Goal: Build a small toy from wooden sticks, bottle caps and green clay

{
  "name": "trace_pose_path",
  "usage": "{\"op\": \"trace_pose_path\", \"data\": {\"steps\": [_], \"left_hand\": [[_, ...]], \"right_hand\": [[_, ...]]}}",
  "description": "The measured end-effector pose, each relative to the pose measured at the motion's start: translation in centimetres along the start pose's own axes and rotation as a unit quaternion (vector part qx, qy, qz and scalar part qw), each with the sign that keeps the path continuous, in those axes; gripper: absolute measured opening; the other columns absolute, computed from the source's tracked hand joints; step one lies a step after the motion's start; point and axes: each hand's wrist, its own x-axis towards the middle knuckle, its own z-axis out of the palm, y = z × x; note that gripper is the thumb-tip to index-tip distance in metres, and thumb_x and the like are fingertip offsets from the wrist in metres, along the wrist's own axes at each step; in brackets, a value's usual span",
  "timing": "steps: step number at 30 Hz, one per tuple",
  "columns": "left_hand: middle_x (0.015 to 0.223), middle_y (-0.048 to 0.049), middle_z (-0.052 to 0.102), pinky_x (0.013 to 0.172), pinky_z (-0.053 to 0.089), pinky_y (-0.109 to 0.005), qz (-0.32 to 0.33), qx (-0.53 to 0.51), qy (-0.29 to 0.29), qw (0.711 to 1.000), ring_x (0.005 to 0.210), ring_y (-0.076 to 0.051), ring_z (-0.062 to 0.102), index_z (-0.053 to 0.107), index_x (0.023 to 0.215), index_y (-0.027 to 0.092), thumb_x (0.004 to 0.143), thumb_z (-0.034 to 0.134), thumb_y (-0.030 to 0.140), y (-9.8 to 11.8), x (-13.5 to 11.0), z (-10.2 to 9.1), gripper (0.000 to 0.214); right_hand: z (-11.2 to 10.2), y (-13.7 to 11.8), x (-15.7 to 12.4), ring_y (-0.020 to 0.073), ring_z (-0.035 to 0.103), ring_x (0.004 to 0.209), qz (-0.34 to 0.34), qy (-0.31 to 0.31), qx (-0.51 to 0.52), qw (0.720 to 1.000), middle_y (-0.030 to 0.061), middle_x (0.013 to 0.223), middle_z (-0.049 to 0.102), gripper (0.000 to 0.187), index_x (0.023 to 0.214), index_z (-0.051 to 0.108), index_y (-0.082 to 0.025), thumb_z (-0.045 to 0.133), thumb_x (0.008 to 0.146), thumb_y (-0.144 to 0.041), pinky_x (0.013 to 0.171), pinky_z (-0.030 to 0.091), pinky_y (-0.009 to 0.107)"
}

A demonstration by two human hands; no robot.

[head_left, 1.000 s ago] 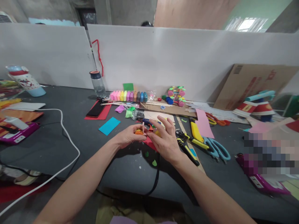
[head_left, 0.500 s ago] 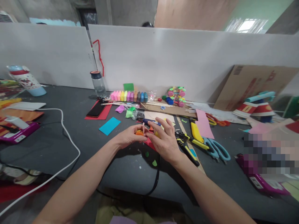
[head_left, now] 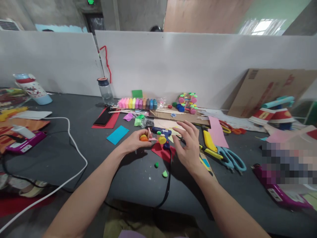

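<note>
My left hand [head_left: 135, 142] is closed round a small orange cap [head_left: 143, 138] with a thin stick [head_left: 149, 133] standing up from it. My right hand [head_left: 189, 148] hovers open just right of it, fingers spread, holding nothing. Between the two hands lie a blue glue gun [head_left: 161, 132] with a yellow knob [head_left: 162, 139] and a red paper scrap [head_left: 161, 150]. The gun's black cord [head_left: 167, 180] runs toward me over the table edge. Two small green clay bits [head_left: 164, 173] lie on the dark table below my hands.
Blue scissors [head_left: 231, 159], a yellow knife [head_left: 208, 140] and pliers lie right of my right hand. A row of coloured clay blocks [head_left: 137, 103], a clear bottle [head_left: 105, 90], a blue paper square [head_left: 118, 134] and a phone on red paper [head_left: 104, 117] sit beyond. A white cable [head_left: 74, 148] crosses the left side.
My right hand has drawn away to the right from the orange cap and opened out, uncovering the glue gun. The view has tipped slightly, so everything sits a little lower.
</note>
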Motion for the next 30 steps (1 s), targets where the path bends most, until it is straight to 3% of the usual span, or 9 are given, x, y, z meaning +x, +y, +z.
{"op": "trace_pose_path", "data": {"steps": [3, 8, 13, 23, 30], "left_hand": [[0.101, -0.0046, 0.066, 0.077, 0.056, -0.036, -0.011, 0.059, -0.021, 0.998, 0.087, -0.018, 0.064, 0.064, 0.102, 0.014, 0.091, 0.066, 0.030, -0.3, 0.1, -0.7, 0.020], [0.109, -0.0071, 0.067, 0.078, 0.058, -0.038, -0.033, 0.141, -0.032, 0.989, 0.090, -0.019, 0.067, 0.062, 0.115, 0.015, 0.094, 0.062, 0.034, -1.0, 0.2, -1.3, 0.029], [0.118, -0.0088, 0.065, 0.084, 0.057, -0.042, -0.032, 0.194, -0.007, 0.980, 0.099, -0.022, 0.066, 0.061, 0.119, 0.015, 0.093, 0.063, 0.034, -1.5, 0.4, -1.6, 0.032], [0.120, -0.0093, 0.064, 0.087, 0.056, -0.045, -0.028, 0.201, 0.002, 0.979, 0.102, -0.023, 0.065, 0.060, 0.123, 0.016, 0.093, 0.063, 0.033, -1.1, 0.2, -2.1, 0.034], [0.128, -0.0107, 0.062, 0.101, 0.047, -0.053, -0.040, 0.187, -0.007, 0.981, 0.117, -0.028, 0.060, 0.057, 0.129, 0.017, 0.086, 0.071, 0.031, -0.3, -0.5, -2.9, 0.047]], "right_hand": [[0.1, 1.1, -0.2, 0.0313, 0.050, 0.130, 0.031, 0.002, 0.008, 0.999, 0.0090, 0.124, 0.066, 0.019, 0.108, 0.066, -0.027, 0.054, 0.094, -0.022, 0.107, 0.041, 0.060], [0.8, 1.8, -0.8, 0.0289, 0.053, 0.125, 0.031, -0.048, 0.014, 0.998, 0.0078, 0.114, 0.070, 0.013, 0.095, 0.068, -0.025, 0.056, 0.094, -0.023, 0.107, 0.043, 0.055], [1.3, 1.9, -1.3, 0.0260, 0.055, 0.124, 0.013, -0.104, 0.018, 0.994, 0.0071, 0.117, 0.068, 0.014, 0.100, 0.068, -0.018, 0.061, 0.095, -0.029, 0.105, 0.043, 0.054], [2.1, 2.9, -2.0, 0.0256, 0.057, 0.121, -0.002, -0.145, -0.013, 0.989, 0.0083, 0.126, 0.064, 0.023, 0.111, 0.066, -0.019, 0.062, 0.095, -0.034, 0.104, 0.045, 0.053], [2.0, 2.3, -2.0, 0.0330, 0.044, 0.135, -0.005, -0.193, -0.038, 0.980, 0.0099, 0.129, 0.062, 0.018, 0.103, 0.070, -0.020, 0.067, 0.090, -0.032, 0.109, 0.035, 0.063]]}}
